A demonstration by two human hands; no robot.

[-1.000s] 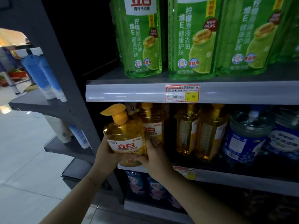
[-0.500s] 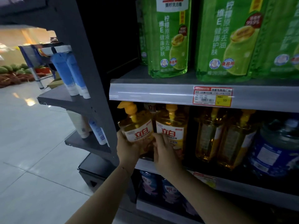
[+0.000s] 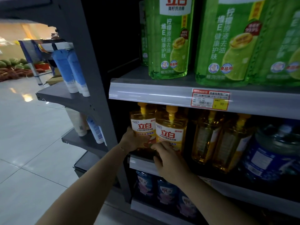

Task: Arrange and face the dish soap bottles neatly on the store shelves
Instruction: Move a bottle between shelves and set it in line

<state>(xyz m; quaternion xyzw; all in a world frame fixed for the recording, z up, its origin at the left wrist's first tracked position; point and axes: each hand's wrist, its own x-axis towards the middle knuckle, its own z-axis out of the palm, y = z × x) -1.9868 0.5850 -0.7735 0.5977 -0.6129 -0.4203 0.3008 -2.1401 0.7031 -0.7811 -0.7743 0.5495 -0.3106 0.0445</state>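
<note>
Left hand (image 3: 133, 141) wrapped around the lower body of the leftmost yellow bottle (image 3: 142, 127), centre of frame, at the shelf's left end. Right hand (image 3: 168, 157) just below, fingers resting on the neighbouring yellow bottle (image 3: 170, 133); grip unclear. Both bottles upright, touching, labels forward. Probably only a slight twist or push left to align. Farther right, two yellow bottles (image 3: 219, 140) turned label-away, then blue jugs (image 3: 272, 153). Upper right: green refill pouches (image 3: 170, 38) standing on the shelf above.
</note>
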